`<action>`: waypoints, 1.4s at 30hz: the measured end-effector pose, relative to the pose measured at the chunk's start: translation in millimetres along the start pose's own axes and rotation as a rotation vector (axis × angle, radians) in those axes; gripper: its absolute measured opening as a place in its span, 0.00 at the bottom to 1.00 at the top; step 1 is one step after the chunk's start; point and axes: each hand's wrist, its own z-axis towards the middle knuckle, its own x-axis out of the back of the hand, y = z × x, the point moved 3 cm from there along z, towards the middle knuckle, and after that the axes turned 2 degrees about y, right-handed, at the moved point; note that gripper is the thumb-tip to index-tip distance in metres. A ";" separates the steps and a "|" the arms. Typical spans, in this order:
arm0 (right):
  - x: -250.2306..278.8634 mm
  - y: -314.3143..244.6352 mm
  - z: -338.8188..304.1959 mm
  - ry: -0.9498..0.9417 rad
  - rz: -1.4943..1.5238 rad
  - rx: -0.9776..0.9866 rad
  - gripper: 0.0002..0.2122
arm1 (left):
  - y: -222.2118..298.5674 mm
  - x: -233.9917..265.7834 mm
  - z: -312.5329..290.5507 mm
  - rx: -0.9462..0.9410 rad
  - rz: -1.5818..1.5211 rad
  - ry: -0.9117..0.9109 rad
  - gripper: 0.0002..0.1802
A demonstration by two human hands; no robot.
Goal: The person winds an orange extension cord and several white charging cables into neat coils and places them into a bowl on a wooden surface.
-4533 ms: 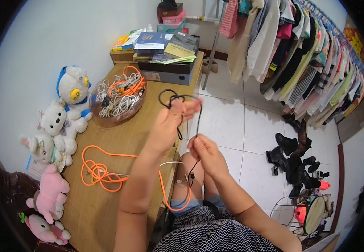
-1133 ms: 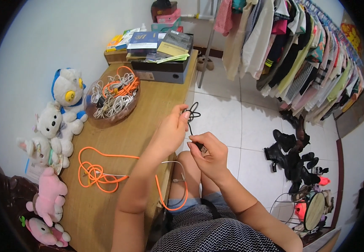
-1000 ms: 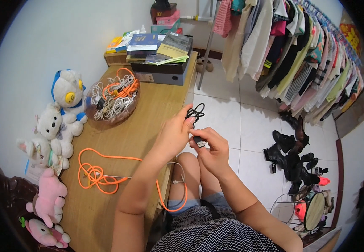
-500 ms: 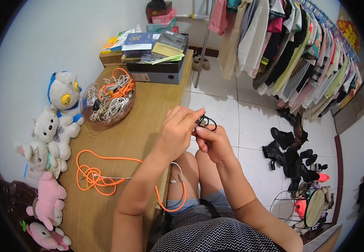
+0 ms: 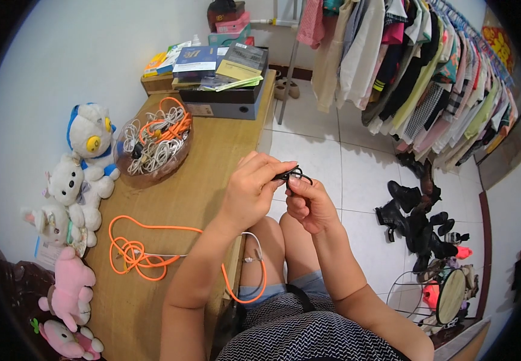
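Note:
A small coiled black cable (image 5: pixel 294 174) is pinched between both of my hands, held above my knees just past the table's right edge. My left hand (image 5: pixel 253 188) grips it from the left with thumb and fingers. My right hand (image 5: pixel 310 203) closes on it from below and right. An orange cable (image 5: pixel 134 253) lies in loose loops on the wooden table (image 5: pixel 206 162) to the left, one loop hanging over the edge by my thigh with a thin white cable (image 5: pixel 251 249).
A clear bowl of tangled white and orange cables (image 5: pixel 154 144) sits at the table's back left. Plush toys (image 5: pixel 74 186) line the left wall. A black box with books (image 5: pixel 224 78) stands at the far end. Hanging clothes (image 5: pixel 417 66) and black shoes (image 5: pixel 420 222) fill the right.
The long black cable once stretched between my raised hands is now wound into a small coil. Both hands have drawn together and shifted right, off the table edge.

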 end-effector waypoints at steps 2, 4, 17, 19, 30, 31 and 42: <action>0.8 -1.8 -0.2 0.053 -0.038 -0.006 0.10 | -2.4 -1.8 -1.3 0.002 -0.022 -0.003 0.20; 3.5 0.4 -0.1 0.067 -0.029 -0.006 0.10 | -5.5 -4.4 -3.5 -0.006 -0.008 -0.018 0.20; 10.7 3.9 3.2 0.120 -0.074 0.058 0.10 | -28.2 -18.8 -17.8 0.534 -0.374 -0.080 0.15; 12.3 4.4 2.9 0.115 -0.070 0.037 0.10 | -24.6 -18.5 -16.1 0.512 -0.370 -0.066 0.14; 21.3 10.3 7.8 0.000 0.001 -0.014 0.07 | -25.8 -15.8 -11.8 0.368 -0.453 -0.084 0.11; 21.5 10.9 8.1 0.036 0.072 0.037 0.06 | -22.9 -15.5 -10.3 0.353 -0.451 -0.093 0.11; 7.3 6.4 -3.5 0.009 -0.012 0.412 0.19 | -23.6 -9.8 -12.5 0.369 -0.330 -0.067 0.11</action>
